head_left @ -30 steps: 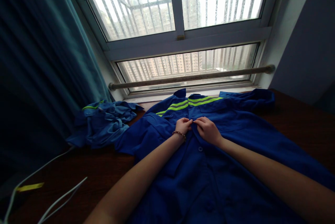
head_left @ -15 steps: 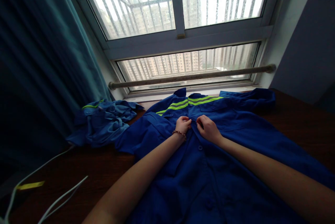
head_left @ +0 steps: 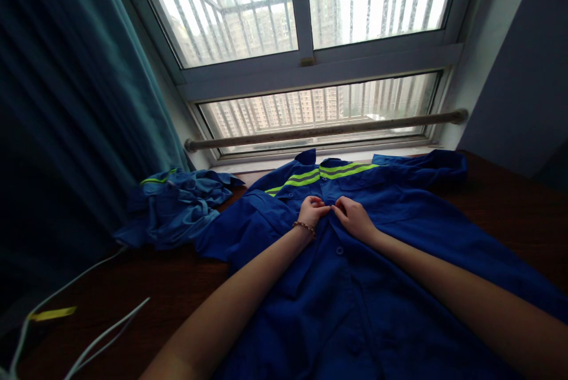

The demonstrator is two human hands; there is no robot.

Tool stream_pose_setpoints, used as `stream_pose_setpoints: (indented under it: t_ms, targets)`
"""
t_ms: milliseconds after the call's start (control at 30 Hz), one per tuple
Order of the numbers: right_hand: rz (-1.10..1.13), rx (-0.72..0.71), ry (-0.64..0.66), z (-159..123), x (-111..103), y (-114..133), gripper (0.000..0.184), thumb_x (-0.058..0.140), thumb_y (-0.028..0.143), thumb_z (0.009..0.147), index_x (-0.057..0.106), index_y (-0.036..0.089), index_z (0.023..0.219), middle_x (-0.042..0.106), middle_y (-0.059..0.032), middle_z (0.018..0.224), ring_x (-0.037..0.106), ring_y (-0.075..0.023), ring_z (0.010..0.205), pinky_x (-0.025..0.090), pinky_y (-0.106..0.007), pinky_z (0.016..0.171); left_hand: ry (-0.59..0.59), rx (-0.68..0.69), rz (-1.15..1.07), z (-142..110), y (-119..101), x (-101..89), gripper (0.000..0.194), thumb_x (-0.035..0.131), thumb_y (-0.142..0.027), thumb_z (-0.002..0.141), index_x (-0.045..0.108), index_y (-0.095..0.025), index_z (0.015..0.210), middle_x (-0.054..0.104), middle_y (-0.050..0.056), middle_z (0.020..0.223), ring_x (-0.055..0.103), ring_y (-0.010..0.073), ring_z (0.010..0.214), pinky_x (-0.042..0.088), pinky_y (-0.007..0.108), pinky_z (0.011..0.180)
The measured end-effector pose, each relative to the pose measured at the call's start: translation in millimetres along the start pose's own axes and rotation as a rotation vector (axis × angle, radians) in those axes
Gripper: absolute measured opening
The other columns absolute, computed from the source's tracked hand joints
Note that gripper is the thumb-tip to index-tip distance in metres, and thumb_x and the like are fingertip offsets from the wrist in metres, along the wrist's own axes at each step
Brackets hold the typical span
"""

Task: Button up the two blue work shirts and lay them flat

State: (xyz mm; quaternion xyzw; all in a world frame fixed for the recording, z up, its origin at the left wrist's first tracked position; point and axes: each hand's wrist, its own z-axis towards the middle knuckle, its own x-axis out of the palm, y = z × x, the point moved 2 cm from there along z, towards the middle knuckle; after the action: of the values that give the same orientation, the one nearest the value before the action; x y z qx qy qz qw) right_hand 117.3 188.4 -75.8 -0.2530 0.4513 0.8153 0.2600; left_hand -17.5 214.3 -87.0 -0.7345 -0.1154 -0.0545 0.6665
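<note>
A blue work shirt (head_left: 381, 297) with yellow-green and grey reflective stripes lies spread out, front up, its collar toward the window. My left hand (head_left: 312, 212), a beaded bracelet on its wrist, pinches the shirt's front edge below the stripes. Against it, my right hand (head_left: 353, 218) is closed on the facing edge, and the fingertips of both hands meet at the placket. Whatever lies between the fingertips is too small to make out. One button (head_left: 339, 250) shows below my hands, and another button (head_left: 324, 178) sits up at the stripe.
A crumpled blue garment (head_left: 177, 208) lies to the left, beside the blue curtain (head_left: 110, 72). White cables (head_left: 66, 282) with a yellow tag (head_left: 53, 314) run over the dark wooden surface (head_left: 177, 285). Behind the shirt, a metal rail (head_left: 323, 131) crosses in front of the barred window.
My fingertips have come together at the placket, where a small gap showed before. The left thumb and finger reach slightly further right. The shirt has hardly shifted.
</note>
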Motion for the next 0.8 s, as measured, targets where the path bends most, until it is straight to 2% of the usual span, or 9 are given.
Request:
stream_pose_setpoints:
  t_ms: [167,333,567,667,800]
  targets:
    - [0.151,0.117,0.065,7,-3,-10,0.03,0.04,0.035,0.083,0.051,0.016,0.063,0.055,-0.0005,0.058,0.049,-0.0117,0.055,0.033,-0.022,0.054,0.132,0.053,0.017,-2,-2,2.3,0.043,0.072,-0.003,0.041,0.044,-0.016,0.07,0.052,-0.007,0.053,0.049,0.0065,0.048,0.04,0.018,0.049]
    - [0.197,0.144,0.108,11,-3,-15,0.029,0.042,0.034,0.081,0.054,0.015,0.062,0.057,-0.0007,0.057,0.051,-0.0116,0.054,0.034,-0.021,0.053,0.192,0.051,0.044,-7,-7,5.5,0.044,0.07,-0.001,0.04,0.042,-0.017,0.071,0.052,-0.007,0.055,0.051,0.0081,0.049,0.04,0.019,0.051]
    - [0.125,0.102,0.079,8,-2,-11,0.026,0.045,0.034,0.08,0.056,0.015,0.066,0.057,-0.0008,0.06,0.051,-0.0118,0.056,0.034,-0.022,0.053,0.068,0.073,0.133,-7,-3,1.9,0.036,0.07,-0.005,0.051,0.046,-0.015,0.076,0.061,0.001,0.065,0.057,0.0119,0.055,0.044,0.023,0.055]
    - [0.079,0.098,0.1,10,-7,-5,0.017,0.052,0.031,0.076,0.056,0.015,0.072,0.059,-0.0014,0.065,0.053,-0.0121,0.059,0.035,-0.021,0.054,0.046,0.104,0.313,-3,0,-0.1,0.027,0.064,-0.005,0.06,0.049,-0.014,0.081,0.063,0.004,0.07,0.057,0.0121,0.054,0.045,0.024,0.055]
    - [-0.058,0.031,0.173,4,-18,14,0.011,0.055,0.027,0.073,0.056,0.016,0.074,0.06,-0.0025,0.07,0.054,-0.0131,0.065,0.036,-0.022,0.058,0.029,0.207,0.52,6,2,-1.8,0.026,0.06,-0.004,0.062,0.051,-0.016,0.084,0.064,0.004,0.07,0.059,0.0148,0.061,0.045,0.026,0.06]
